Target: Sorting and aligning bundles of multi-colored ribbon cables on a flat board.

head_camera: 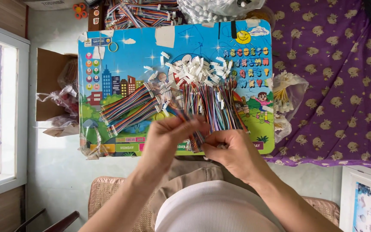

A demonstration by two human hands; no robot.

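Holding a bunch of coloured wires (pixel 195 138) between them, the left hand (pixel 168 139) and right hand (pixel 230 150) are both curled closed around it at the near edge of a bright cartoon board (pixel 108 64), with white plugs (pixel 194 69) heaped mid-board and ribbon cables (pixel 127 107) lying towards its left edge

Purple patterned cloth (pixel 344 86) lies beside a cardboard box (pixel 50 81).
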